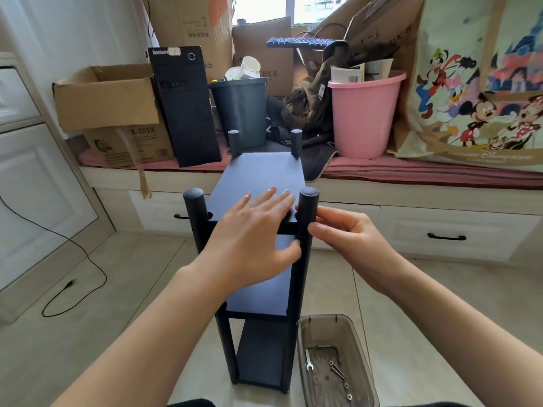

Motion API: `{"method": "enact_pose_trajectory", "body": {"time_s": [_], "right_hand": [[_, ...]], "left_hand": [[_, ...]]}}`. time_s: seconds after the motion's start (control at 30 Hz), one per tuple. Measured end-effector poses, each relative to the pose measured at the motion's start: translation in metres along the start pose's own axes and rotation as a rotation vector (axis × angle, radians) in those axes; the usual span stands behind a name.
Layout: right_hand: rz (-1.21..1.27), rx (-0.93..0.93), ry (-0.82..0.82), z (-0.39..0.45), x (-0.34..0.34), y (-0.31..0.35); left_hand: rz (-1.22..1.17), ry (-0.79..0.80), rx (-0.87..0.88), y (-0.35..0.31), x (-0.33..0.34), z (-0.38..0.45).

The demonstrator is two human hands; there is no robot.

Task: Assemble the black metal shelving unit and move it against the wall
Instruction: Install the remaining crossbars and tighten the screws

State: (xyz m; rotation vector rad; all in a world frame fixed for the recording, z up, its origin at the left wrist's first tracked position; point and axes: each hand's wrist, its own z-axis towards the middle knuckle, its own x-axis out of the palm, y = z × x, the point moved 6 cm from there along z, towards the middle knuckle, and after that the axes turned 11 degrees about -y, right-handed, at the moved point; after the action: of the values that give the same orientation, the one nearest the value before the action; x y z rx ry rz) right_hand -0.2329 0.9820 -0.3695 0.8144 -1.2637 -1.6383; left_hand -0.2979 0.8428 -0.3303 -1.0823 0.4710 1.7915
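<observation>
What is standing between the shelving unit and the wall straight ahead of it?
The black shelving unit faces a raised window bench with drawers. On the bench, a black computer tower, a dark bin and a pink bucket block that side.

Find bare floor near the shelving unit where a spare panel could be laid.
Bare tile lies left of the shelving unit, short of the black cable. Right of it the parts tray crowds the floor. The window bench is packed with boxes and bins.
</observation>
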Motion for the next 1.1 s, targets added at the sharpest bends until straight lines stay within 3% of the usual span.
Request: {"method": "enact_pose_trajectory", "body": {"time_s": [0.23,0.77,0.93,1.1], "right_hand": [[-0.014,0.005,-0.118,0.000,-0.005,0.002],[0.053,0.213,-0.185,0.002,-0.022,-0.005],[-0.057,0.297,-0.230,-0.007,-0.057,-0.044],[-0.136,0.433,-0.316,-0.030,-0.092,-0.126]], "left_hand": [[0.102,-0.077,-0.042,0.000,0.007,-0.001],[0.110,-0.269,-0.040,-0.005,0.007,-0.005],[0.151,-0.340,0.003,-0.009,0.008,-0.007],[0.147,-0.403,0.031,-0.011,0.007,-0.007]]}}
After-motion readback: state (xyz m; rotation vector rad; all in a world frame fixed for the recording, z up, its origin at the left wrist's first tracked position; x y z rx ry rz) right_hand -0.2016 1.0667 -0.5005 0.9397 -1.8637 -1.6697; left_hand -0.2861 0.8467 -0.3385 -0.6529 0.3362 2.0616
